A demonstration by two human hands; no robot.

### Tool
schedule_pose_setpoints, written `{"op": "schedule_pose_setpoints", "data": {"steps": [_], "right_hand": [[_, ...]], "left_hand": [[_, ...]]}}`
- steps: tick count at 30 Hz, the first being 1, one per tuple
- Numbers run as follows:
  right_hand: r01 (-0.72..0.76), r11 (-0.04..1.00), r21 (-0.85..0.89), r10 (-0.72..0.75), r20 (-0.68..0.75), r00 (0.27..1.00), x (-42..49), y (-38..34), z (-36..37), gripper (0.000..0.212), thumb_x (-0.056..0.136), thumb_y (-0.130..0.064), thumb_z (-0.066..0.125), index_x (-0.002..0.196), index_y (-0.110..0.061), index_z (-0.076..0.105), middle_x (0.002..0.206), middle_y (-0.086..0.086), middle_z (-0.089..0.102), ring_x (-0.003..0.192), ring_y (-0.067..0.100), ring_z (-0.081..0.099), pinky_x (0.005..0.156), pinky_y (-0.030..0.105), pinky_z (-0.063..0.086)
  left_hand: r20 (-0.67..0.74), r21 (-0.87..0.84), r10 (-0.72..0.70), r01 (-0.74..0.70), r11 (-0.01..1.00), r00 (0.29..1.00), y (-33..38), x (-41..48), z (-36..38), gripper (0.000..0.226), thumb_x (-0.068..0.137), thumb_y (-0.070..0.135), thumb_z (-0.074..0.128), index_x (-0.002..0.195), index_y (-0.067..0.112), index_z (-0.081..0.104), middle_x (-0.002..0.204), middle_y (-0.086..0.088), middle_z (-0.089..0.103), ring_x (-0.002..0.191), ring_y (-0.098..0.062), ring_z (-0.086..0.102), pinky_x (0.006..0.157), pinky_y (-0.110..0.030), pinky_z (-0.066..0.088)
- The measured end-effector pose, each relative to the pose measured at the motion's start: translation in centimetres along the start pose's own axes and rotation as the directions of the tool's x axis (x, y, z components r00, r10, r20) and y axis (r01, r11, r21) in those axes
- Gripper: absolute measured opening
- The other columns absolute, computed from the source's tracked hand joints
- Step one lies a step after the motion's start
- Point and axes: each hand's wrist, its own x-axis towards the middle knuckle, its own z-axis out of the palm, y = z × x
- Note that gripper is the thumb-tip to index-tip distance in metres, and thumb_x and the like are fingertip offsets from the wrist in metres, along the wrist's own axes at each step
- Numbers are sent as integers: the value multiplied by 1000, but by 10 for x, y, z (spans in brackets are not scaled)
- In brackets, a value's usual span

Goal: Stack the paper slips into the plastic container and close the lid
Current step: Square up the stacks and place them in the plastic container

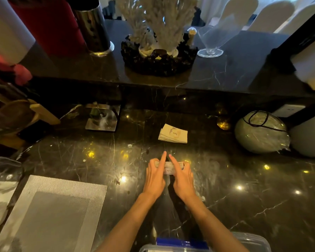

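Observation:
A small stack of white paper slips (169, 167) stands on edge on the dark marble counter, pressed between both hands. My left hand (155, 176) holds its left side and my right hand (182, 177) its right side, both index fingers laid over the top. A second pile of slips (173, 134) lies flat further back, apart from my hands. The clear plastic container (175, 249) with a blue clip sits at the bottom edge, partly hidden by my forearms; a clear lid (251, 240) lies to its right.
A grey woven placemat (49, 211) lies at the lower left. A round wrapped ball (261, 131) sits at the right. A metal stand (103, 117) stands behind on the left. A raised ledge holds a coral ornament (158, 42), a glass (210, 46) and a metal cylinder (95, 28).

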Motion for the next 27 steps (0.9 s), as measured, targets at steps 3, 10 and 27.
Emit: {"op": "schedule_pose_setpoints", "data": {"steps": [3,10,27], "right_hand": [[-12,970,244,28,-62,998,36,-9,-33,75,93,-2,53,151,-41,25,123,3,44,106,13,52,96,34,52],[-314,912,263,317,30,948,156,-14,-90,66,92,-12,59,151,-22,34,146,13,47,133,29,48,108,44,45],[-532,759,375,469,252,847,176,8,-69,57,92,-14,62,146,-14,40,143,14,51,127,31,53,102,41,50]], "left_hand": [[-47,-187,-49,40,982,998,21,42,-25,86,92,-1,53,156,26,2,128,-10,32,116,-22,42,104,-39,44],[25,-189,-270,270,944,963,68,168,-69,64,94,17,59,151,11,29,145,-15,29,134,-33,31,110,-36,33],[223,24,-470,477,879,854,55,198,-45,64,95,37,57,150,29,26,151,-20,21,136,-41,27,107,-53,34]]}}
